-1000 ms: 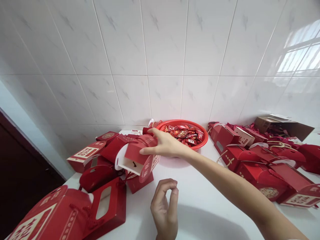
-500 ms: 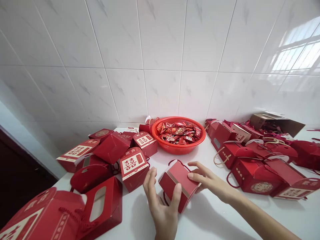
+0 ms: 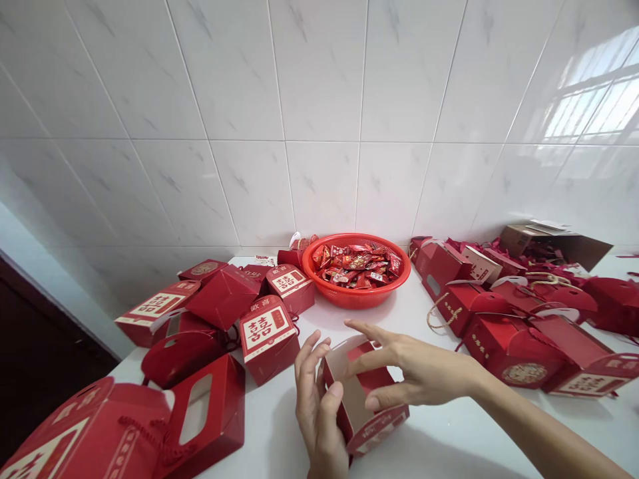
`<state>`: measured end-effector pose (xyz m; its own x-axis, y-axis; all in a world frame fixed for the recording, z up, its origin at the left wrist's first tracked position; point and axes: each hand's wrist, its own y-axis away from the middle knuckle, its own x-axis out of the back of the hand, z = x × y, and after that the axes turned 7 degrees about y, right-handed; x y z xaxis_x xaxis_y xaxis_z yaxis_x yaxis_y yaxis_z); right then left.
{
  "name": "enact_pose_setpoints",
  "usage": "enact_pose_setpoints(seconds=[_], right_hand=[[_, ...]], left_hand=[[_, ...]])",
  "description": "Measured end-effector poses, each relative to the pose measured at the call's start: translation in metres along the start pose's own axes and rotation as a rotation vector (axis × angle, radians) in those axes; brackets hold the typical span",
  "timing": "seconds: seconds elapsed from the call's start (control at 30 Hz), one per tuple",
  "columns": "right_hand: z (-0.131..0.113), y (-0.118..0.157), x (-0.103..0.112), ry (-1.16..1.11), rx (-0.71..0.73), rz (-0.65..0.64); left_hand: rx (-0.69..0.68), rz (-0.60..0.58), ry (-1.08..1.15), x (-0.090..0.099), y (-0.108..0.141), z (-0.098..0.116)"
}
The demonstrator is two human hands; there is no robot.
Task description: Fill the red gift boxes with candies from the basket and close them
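A small red paper gift box point(image 3: 382, 426) stands on the white table in front of me, its top open and its pale inside showing. My left hand point(image 3: 322, 406) grips the box's left side, thumb at the near edge and fingers along the far part. Over the opening is my right hand point(image 3: 404, 369), fingers spread and holding nothing; whether its fingertips touch the flaps I cannot tell. Behind the box, a red plastic basket point(image 3: 357, 297) is full of red-wrapped candies point(image 3: 357, 263).
Several red boxes with printed white labels point(image 3: 269, 332) crowd the left side, one with a cut-out window point(image 3: 227, 399) nearest me. More red boxes with cord handles point(image 3: 519, 352) fill the right. A brown carton point(image 3: 584, 246) lies at the back right, by the tiled wall point(image 3: 319, 186).
The box has turned, and its top, covered by flaps before, now stands open. My right hand has moved left from the box's right side to above the opening.
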<state>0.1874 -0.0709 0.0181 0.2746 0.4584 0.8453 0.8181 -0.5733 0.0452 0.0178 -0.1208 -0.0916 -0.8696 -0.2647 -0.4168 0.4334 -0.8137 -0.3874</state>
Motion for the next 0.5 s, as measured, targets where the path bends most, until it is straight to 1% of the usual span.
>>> enact_pose_setpoints(seconds=[0.07,0.13,0.27,0.37,0.5], right_hand=[[-0.001,0.002,0.002,0.072,-0.048,0.031],[0.0,0.009,0.005,0.13,-0.144,0.091],[0.003,0.03,0.009,0.189,-0.345,0.164],[0.009,0.042,0.01,0.142,-0.377,0.271],[0.025,0.045,0.007,-0.049,-0.347,0.434]], left_hand=[[-0.014,0.014,-0.037,0.001,0.0,0.002],[0.009,0.004,-0.095,0.0,-0.001,0.003],[0.125,-0.093,-0.178,-0.004,-0.001,0.001],[0.123,-0.152,-0.232,-0.004,-0.001,-0.005],[0.075,-0.26,-0.312,0.006,-0.007,-0.014]])
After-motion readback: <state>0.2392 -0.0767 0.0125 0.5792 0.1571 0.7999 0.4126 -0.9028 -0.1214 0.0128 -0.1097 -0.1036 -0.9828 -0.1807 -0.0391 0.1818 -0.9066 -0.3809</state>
